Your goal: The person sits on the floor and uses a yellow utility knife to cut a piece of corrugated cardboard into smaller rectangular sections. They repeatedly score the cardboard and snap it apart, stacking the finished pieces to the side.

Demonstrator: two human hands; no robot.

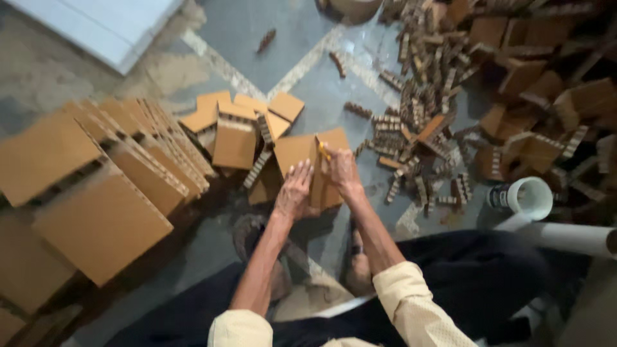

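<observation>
At frame centre, the left hand [294, 191] lies flat, pinning the cardboard piece [302, 154], while the right hand [342, 170], just beside it, grips a yellow cutter [323, 151] pointing up-frame.

You have no labels, signs or screens before you. The one package-like thing is a white cylindrical container [528, 196], open-mouthed, lying on the floor [270, 38] right of your knees.

head view | steep downward | near, over floor [270, 38]
</observation>
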